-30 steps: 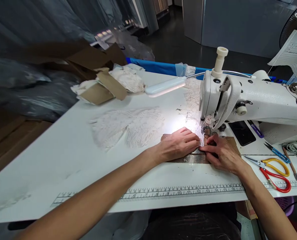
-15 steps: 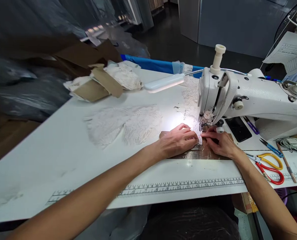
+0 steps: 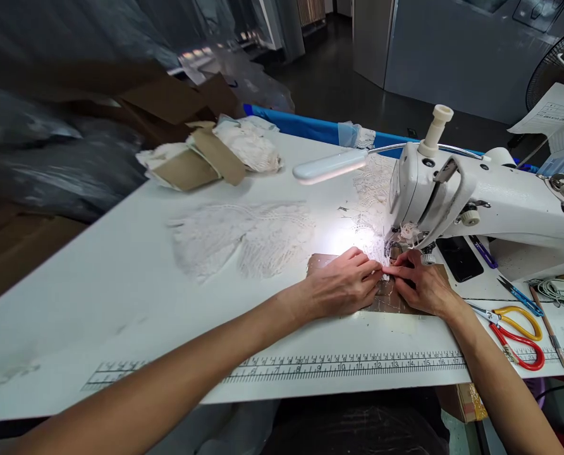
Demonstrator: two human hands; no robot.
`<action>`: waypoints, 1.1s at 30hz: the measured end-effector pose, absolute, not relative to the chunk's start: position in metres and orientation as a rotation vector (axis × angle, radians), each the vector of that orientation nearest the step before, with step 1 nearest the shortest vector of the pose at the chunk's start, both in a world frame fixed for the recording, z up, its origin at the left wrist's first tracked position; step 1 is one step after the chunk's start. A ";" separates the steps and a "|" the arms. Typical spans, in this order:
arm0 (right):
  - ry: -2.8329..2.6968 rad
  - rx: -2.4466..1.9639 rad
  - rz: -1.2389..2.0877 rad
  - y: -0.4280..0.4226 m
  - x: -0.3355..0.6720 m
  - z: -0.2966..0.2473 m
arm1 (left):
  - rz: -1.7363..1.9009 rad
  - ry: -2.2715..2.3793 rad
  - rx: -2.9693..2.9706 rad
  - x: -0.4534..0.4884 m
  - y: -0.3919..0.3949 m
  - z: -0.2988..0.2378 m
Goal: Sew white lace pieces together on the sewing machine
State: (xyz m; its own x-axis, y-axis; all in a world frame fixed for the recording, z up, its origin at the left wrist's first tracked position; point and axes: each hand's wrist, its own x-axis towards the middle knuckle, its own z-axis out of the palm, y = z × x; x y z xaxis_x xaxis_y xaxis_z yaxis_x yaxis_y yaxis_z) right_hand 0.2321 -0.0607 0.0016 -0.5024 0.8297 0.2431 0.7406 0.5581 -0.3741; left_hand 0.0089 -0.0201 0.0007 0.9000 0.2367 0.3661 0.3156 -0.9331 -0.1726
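White lace fabric (image 3: 373,218) runs under the needle area of a white sewing machine (image 3: 434,196), and its near end shows between my hands. My left hand (image 3: 346,284) lies left of the needle, its bent fingers closed on the near edge of the lace. From the right, my right hand (image 3: 422,285) pinches that same end, index finger stretched toward the left fingertips. The two hands' fingertips almost meet just in front of the presser foot, whose underside is hidden. Both wrists rest by a brown taped plate (image 3: 320,260) on the table.
More lace pieces (image 3: 244,240) lie flat at left. Behind them sits a lace bundle with cardboard (image 3: 191,165). A lamp (image 3: 330,165) hangs over the table. At right are a phone (image 3: 459,258), scissors (image 3: 516,322), blue snips (image 3: 520,294) and a cord coil (image 3: 559,292).
The lace has moved away from me under the machine, so less of its near end shows. My left fingertips have come closer to the right ones. The whole view has shifted slightly.
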 end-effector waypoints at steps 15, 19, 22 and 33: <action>-2.458 -1.473 0.326 -0.065 0.228 0.005 | -0.462 -0.590 -2.970 0.006 -0.014 0.004; -2.482 -1.513 0.298 -0.066 0.228 0.006 | -0.463 -0.610 -2.987 0.006 -0.012 0.003; -2.491 -1.572 0.261 -0.066 0.224 0.008 | -0.442 -0.619 -2.989 0.006 -0.009 0.004; -2.274 -1.634 0.429 -0.070 0.226 0.005 | -0.462 -0.662 -2.997 0.007 -0.006 0.012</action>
